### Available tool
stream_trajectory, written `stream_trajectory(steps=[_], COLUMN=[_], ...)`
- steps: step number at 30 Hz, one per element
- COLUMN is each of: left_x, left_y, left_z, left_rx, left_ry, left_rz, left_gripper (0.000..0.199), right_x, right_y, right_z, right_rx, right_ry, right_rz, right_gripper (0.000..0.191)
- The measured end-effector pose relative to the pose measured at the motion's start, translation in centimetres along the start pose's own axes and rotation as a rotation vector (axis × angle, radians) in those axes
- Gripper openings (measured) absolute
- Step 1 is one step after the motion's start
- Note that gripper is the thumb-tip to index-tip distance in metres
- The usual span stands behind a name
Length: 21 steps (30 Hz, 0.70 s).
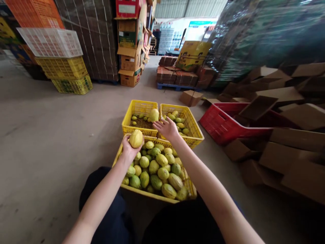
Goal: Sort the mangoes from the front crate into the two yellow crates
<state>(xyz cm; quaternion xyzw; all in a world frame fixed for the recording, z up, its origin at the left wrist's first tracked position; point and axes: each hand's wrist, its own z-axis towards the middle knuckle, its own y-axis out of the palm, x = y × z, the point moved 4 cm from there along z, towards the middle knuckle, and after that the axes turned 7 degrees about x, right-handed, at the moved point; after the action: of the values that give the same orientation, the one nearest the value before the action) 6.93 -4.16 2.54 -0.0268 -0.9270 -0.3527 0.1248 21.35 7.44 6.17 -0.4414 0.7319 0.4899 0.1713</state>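
My left hand is wrapped round a yellow papaya above the left rim of the near yellow crate, which is full of green and yellow papayas. My right hand reaches over the crates' meeting edges, its fingers stretched out and apart. Just beyond those fingertips is another yellow papaya, at the inner side of the far left crate; whether the fingers touch it I cannot tell. The far left crate holds a few small-looking fruits, and the far right crate holds several papayas.
Stacked crates stand at the left, beside a tall wrapped pallet. Cartons are piled at the back. To the right are a red crate and loose cardboard boxes. A blue pallet carries flattened cardboard.
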Motion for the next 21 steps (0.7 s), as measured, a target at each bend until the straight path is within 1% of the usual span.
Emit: stream_trajectory(steps=[1, 2, 3, 5, 6, 8, 10, 11, 13, 17, 21], left_x=[0.0, 0.1, 0.0, -0.1, -0.1, -0.4, -0.8, -1.0, -1.3, -1.4, -1.5], left_y=[-0.1, -0.3, -0.3, -0.4, -0.4, -0.5, -0.7, -0.8, -0.8, -0.9, -1.1], left_z=[0.2, 0.4, 0.6, 1.0, 1.2, 1.5, 1.6, 1.5, 1.3, 1.0, 1.1], left_rx=[0.014, 0.025, 0.028, 0.013, 0.001, -0.010, -0.003, 0.001, 0.004, 0.006, 0.013], left_ry=[0.012, 0.019, 0.022, 0.022, 0.026, 0.032, 0.029, 0.023, 0.014, 0.030, 0.042], left_rz=[-0.001, 0.003, 0.009, 0.015, 0.011, 0.006, 0.020, 0.033, 0.061, 0.109, 0.182], left_gripper=[0.028, 0.026, 0.025, 0.023, 0.023, 0.024, 0.025, 0.026, 0.026, 0.030, 0.033], right_x=[-0.5, -0.6, -0.2, 1.5, 2.5, 4.2, 5.3, 5.6, 5.7, 5.0, 4.7], right_y=[0.0, -0.6, -1.5, -4.3, -5.9, -8.9, -10.8, -11.2, -11.4, -10.4, -9.7], right_z=[-0.3, -0.8, -1.3, -2.4, -2.8, -3.3, -3.5, -3.5, -3.7, -4.5, -5.4], right_rx=[-0.051, -0.090, -0.120, -0.136, -0.121, -0.036, 0.008, 0.015, -0.002, -0.074, -0.078], right_ry=[-0.022, -0.020, -0.004, 0.065, 0.101, 0.132, 0.144, 0.140, 0.118, 0.089, 0.098], right_rz=[-0.044, -0.109, -0.184, -0.346, -0.419, -0.539, -0.558, -0.549, -0.509, -0.425, -0.375], right_gripper=[0.033, 0.030, 0.028, 0.027, 0.025, 0.021, 0.020, 0.020, 0.018, 0.013, 0.012])
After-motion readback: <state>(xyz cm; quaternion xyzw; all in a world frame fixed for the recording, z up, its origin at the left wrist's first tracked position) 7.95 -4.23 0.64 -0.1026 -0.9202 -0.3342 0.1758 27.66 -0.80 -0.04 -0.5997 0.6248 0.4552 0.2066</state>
